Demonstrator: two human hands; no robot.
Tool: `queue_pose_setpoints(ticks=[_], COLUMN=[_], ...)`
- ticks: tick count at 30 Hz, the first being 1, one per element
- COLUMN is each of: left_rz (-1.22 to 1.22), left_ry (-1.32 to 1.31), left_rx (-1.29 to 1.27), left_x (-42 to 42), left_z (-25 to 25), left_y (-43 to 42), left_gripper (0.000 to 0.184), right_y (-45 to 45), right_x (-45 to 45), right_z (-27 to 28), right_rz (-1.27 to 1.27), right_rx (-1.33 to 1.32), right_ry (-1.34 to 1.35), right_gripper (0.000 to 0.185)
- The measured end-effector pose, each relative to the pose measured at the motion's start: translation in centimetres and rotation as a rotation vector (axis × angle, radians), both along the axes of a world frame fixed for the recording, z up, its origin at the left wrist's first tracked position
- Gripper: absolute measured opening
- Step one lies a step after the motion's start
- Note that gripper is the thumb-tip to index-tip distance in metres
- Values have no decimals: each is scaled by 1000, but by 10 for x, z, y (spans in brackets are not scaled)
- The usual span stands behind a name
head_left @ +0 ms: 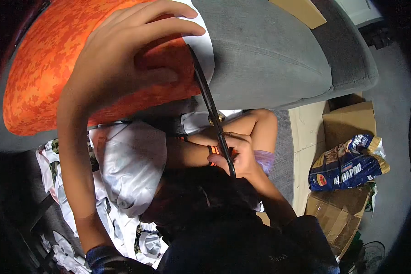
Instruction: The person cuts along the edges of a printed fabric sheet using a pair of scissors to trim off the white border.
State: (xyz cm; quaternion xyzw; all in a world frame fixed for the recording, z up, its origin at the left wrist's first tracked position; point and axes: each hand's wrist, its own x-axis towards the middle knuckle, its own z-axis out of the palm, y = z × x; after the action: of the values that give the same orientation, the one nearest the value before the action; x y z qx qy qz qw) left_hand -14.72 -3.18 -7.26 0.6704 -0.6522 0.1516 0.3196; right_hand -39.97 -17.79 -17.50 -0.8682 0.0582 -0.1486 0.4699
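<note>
My left hand (pixel 128 50) reaches over orange patterned cloth (pixel 36 77) on a grey sofa, fingers spread and nothing visibly held. White material (pixel 203 52) shows beside its fingertips, along the edge of the orange cloth. Near my crossed legs, my right hand (pixel 239 157) is closed around the lower part of long black scissors (pixel 209 98). Their narrow blades point up toward the white material, and a brass-coloured pivot shows partway along. My right fingers partly hide the handles.
Grey sofa cushions (pixel 265 55) stretch across the top. White and camouflage scraps (pixel 116 228) and a pale translucent bag (pixel 130 164) lie at the lower left. Cardboard boxes (pixel 349 125) and a dark blue printed bag (pixel 347 166) stand at the right.
</note>
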Motion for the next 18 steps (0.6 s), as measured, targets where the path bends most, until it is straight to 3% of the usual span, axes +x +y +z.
queue_pose_setpoints(ticks=[18], left_rz=[58], left_ry=[26], left_rx=[80], left_x=[-3], left_z=[4], left_y=[3], left_gripper=[71], right_y=[0], right_x=[-2], right_z=[4], right_rz=[13], right_rx=[14], right_ry=[24], right_gripper=[23])
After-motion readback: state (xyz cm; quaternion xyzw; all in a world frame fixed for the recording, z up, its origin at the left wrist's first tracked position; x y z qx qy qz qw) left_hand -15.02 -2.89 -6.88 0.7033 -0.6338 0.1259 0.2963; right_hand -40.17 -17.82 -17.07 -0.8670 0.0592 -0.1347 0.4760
